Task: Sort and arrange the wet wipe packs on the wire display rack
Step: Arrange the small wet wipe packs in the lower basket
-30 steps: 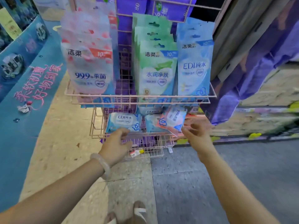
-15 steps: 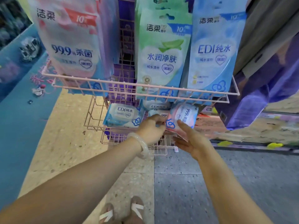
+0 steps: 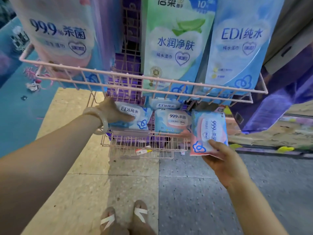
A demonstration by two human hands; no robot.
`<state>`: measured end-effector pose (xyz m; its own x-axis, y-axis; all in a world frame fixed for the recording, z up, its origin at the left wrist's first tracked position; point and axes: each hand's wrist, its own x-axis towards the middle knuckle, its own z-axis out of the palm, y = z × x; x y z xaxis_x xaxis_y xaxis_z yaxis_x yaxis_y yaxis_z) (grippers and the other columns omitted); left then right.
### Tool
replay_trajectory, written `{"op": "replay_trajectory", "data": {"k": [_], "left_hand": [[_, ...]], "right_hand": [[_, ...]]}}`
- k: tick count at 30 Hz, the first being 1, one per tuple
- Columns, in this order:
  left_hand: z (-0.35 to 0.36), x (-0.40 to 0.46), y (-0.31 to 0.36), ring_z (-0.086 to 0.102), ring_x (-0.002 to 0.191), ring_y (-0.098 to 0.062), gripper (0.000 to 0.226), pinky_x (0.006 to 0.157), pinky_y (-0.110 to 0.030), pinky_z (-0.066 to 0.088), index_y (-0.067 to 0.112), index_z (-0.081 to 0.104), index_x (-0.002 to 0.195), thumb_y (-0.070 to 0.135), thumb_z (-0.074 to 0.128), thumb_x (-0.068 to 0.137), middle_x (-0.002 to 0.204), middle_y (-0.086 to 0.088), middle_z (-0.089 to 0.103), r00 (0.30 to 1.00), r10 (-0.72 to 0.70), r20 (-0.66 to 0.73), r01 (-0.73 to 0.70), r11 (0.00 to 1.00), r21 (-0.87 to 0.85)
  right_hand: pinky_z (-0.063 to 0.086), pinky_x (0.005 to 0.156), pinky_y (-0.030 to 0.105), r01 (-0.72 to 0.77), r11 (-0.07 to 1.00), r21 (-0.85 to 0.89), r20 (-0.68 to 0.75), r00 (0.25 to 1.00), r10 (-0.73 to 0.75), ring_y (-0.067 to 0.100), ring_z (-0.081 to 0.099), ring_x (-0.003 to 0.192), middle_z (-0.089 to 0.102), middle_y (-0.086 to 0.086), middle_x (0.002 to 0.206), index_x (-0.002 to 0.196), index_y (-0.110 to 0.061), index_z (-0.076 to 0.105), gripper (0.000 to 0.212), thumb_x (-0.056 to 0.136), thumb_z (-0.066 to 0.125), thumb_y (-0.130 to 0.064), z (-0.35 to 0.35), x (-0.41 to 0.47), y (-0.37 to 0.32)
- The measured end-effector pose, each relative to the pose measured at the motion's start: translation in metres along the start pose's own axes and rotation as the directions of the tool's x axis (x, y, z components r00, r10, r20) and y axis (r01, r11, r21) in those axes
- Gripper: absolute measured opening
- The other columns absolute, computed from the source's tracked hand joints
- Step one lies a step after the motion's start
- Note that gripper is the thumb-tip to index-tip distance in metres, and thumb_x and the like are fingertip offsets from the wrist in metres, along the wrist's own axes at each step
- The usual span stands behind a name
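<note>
Holding a small pink-and-blue soft plastic wet wipe pack printed "99.9" [image 3: 208, 133] out in front of the rack's right end, the right hand [image 3: 225, 162] has it by the lower edge, thumb on the face and fingers curled behind, so that grip is pinching the pack, which stands upright, turned on its side. The left hand [image 3: 115, 111] reaches into the lower basket and lies with its fingers straight and flat on a pale blue "EDI" wet wipe pack [image 3: 133, 116] at the basket's left end; that grip is spread, not clasping. A pale translucent bangle [image 3: 100, 119] sits on that wrist. Just beside the blue pack to the right leans another pink-and-blue "99.9" pack [image 3: 172, 120], with a second blue "EDI" pack [image 3: 165, 104] behind them. All rest in the pink wire display rack [image 3: 145, 83], whose upper basket rail crosses above. Three tall hanging packs fill the upper tier: pink "99.9" [image 3: 61, 34] at left, green [image 3: 176, 41] in the middle, blue "EDI" [image 3: 240, 41] at right. Below, sandalled feet [image 3: 125, 219] stand on a speckled stone floor [image 3: 194, 192].
</note>
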<state>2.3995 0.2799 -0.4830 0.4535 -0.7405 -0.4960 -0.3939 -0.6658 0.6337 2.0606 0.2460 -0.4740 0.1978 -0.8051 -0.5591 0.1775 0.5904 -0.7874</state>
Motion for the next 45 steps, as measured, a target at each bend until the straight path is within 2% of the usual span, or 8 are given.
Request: {"op": "replay_trajectory", "data": {"k": [4,14,17,20,25,33,41,45], "left_hand": [[0.01,-0.004,-0.001,0.05,0.119,-0.024,0.097,0.104,-0.039,0.042,0.0,0.029,0.131,0.018,0.088,0.056,0.13,-0.008,0.051,0.998,0.044,-0.053,-0.055,0.977,-0.207],[0.012,-0.009,-0.003,0.053,0.093,-0.014,0.081,0.064,-0.016,0.044,0.009,0.029,0.115,0.002,0.085,0.057,0.1,0.003,0.053,0.988,0.089,-0.128,-0.128,0.932,-0.34],[0.011,-0.011,-0.006,0.059,0.095,-0.018,0.086,0.077,-0.029,0.052,0.008,0.036,0.125,-0.003,0.084,0.055,0.095,0.004,0.059,0.995,0.022,-0.097,-0.069,0.852,-0.519],[0.006,-0.012,-0.011,0.066,0.099,-0.029,0.053,0.091,-0.045,0.052,0.005,0.062,0.107,-0.012,0.077,0.059,0.097,-0.007,0.07,0.999,0.045,0.003,-0.033,0.768,-0.639],[-0.008,-0.01,-0.014,0.067,0.099,-0.027,0.052,0.078,-0.038,0.058,0.002,0.062,0.115,-0.017,0.066,0.067,0.109,-0.013,0.069,0.987,0.163,0.01,-0.106,0.687,-0.719],[-0.018,-0.005,-0.014,0.073,0.083,-0.013,0.041,0.063,-0.024,0.058,0.013,0.067,0.093,-0.019,0.062,0.068,0.083,0.006,0.077,0.97,0.242,-0.03,-0.181,0.634,-0.752],[-0.001,0.006,-0.013,0.059,0.113,-0.035,0.063,0.095,-0.052,0.048,-0.005,0.048,0.126,-0.021,0.066,0.068,0.127,-0.022,0.058,0.986,0.064,-0.152,-0.157,0.652,-0.742],[-0.004,0.01,-0.01,0.062,0.107,-0.033,0.04,0.087,-0.044,0.053,0.003,0.057,0.107,-0.013,0.067,0.072,0.122,-0.02,0.062,0.986,0.002,-0.169,-0.133,0.627,-0.768]], "right_hand": [[0.055,0.065,0.03,0.044,0.994,-0.1,-0.01,0.999,-0.045,0.016,0.07,0.071,0.073,0.002,0.085,0.103,-0.016,0.06,0.029,0.076,0.059,-0.004,-0.008,-0.009,0.0],[0.058,0.062,0.027,0.03,0.999,-0.028,-0.038,0.999,-0.031,0.017,0.071,0.07,0.073,0.005,0.09,0.108,-0.013,0.058,0.032,0.078,0.059,-0.004,-0.009,-0.018,0.007],[0.055,0.068,0.029,0.029,0.999,-0.028,-0.032,0.999,-0.03,0.017,0.07,0.072,0.071,0.006,0.095,0.114,-0.011,0.056,0.037,0.078,0.058,-0.005,-0.006,-0.018,0.005],[0.052,0.071,0.031,0.046,0.998,-0.045,-0.017,0.999,-0.047,0.019,0.068,0.076,0.068,0.008,0.1,0.12,-0.009,0.053,0.043,0.077,0.058,-0.004,-0.004,-0.019,0.002],[0.055,0.064,0.028,0.06,0.996,-0.06,-0.011,0.998,-0.061,0.019,0.069,0.078,0.07,0.007,0.099,0.118,-0.01,0.053,0.059,0.061,0.065,-0.011,-0.001,-0.024,0.001],[0.057,0.062,0.029,0.053,0.995,-0.081,-0.052,0.997,-0.057,0.02,0.071,0.075,0.069,0.013,0.101,0.124,0.0,0.047,0.075,0.054,0.068,-0.014,-0.014,-0.032,0.006],[0.056,0.054,0.025,0.025,0.997,-0.071,-0.092,0.995,-0.032,0.019,0.072,0.066,0.074,0.008,0.082,0.118,0.002,0.05,0.07,0.052,0.069,-0.009,-0.021,-0.035,0.016],[0.057,0.056,0.027,0.018,0.998,-0.066,-0.08,0.997,-0.023,0.021,0.072,0.068,0.073,0.011,0.086,0.113,0.0,0.052,0.062,0.054,0.069,-0.008,-0.02,-0.035,0.022]]}}
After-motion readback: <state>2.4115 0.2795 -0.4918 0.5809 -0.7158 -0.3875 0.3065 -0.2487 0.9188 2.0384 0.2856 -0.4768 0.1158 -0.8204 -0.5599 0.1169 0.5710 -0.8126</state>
